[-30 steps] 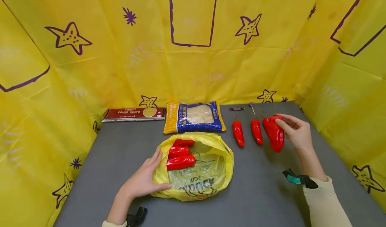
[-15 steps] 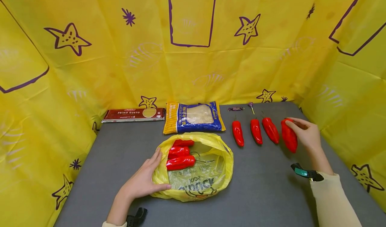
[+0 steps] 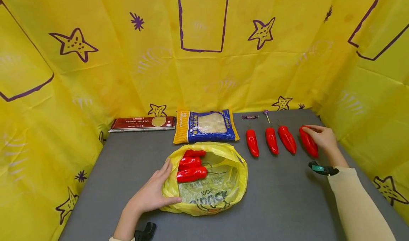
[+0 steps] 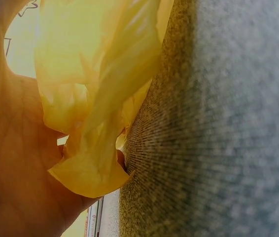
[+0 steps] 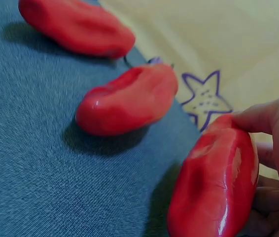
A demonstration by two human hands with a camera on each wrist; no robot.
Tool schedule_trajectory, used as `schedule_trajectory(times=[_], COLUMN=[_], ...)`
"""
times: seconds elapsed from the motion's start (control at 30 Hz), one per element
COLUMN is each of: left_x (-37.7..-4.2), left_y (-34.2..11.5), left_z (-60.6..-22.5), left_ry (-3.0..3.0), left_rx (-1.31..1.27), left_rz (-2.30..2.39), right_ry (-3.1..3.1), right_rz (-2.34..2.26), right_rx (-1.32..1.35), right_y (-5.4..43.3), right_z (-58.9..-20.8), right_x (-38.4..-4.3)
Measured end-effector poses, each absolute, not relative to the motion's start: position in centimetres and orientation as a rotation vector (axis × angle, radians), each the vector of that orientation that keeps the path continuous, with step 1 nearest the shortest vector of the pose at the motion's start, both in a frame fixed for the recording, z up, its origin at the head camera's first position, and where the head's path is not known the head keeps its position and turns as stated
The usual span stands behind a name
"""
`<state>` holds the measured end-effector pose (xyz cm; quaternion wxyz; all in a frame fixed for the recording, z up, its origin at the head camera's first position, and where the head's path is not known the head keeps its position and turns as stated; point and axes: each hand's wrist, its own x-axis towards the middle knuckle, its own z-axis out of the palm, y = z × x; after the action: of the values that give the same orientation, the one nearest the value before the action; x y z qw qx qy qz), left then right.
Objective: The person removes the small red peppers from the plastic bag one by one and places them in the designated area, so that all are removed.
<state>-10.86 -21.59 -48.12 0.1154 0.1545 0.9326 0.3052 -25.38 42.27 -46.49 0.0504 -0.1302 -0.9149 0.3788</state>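
At the right of the table, my right hand (image 3: 325, 140) pinches the stem end of a red pepper (image 3: 309, 143). Its glossy side (image 5: 213, 182) fills the lower right of the right wrist view, and from these frames I cannot tell whether it touches the table. Three more red peppers, the nearest one (image 3: 287, 140) just to its left, lie in a row. Against the left side of a yellow plastic bag (image 3: 241, 177) rests my left hand (image 3: 152, 192), fingers extended along the rim and thumb over the lower edge. Inside the wide-mouthed bag lie red peppers (image 3: 191, 174), partly hidden.
Along the back lie a brown spaghetti pack (image 3: 142, 124), a blue and yellow pasta bag (image 3: 206, 126), a small wrapped candy (image 3: 250, 117) and a lollipop (image 3: 266, 116). A yellow patterned cloth (image 3: 204, 77) walls the grey table (image 3: 127, 155) at the back and sides.
My right hand has moved right with one pepper and lowered it, and another pepper now lies on the table beside the row. My left hand and the bag have stayed put.
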Motion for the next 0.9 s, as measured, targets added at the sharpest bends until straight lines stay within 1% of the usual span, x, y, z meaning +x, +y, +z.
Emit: schedule_trajectory(times=[0.4,0.7,0.9], left_x=[-11.0,-11.0,-10.9], left_y=[-21.7,-21.6,-21.5], left_z=[-48.6,-48.6,-48.7], left_ry=[2.734,2.742,2.757], left_rx=[0.437,0.436,0.446], left_rz=[0.906,0.892,0.881], right_ry=[-2.815,-2.769,-2.755], right_rz=[1.161,1.161,1.24], right_rx=[-0.513,-0.532,-0.549], right_y=[42.4,42.7,42.9], right_z=[-48.1,-48.9,-49.1], right_x=[-27.2,-27.7,-27.8])
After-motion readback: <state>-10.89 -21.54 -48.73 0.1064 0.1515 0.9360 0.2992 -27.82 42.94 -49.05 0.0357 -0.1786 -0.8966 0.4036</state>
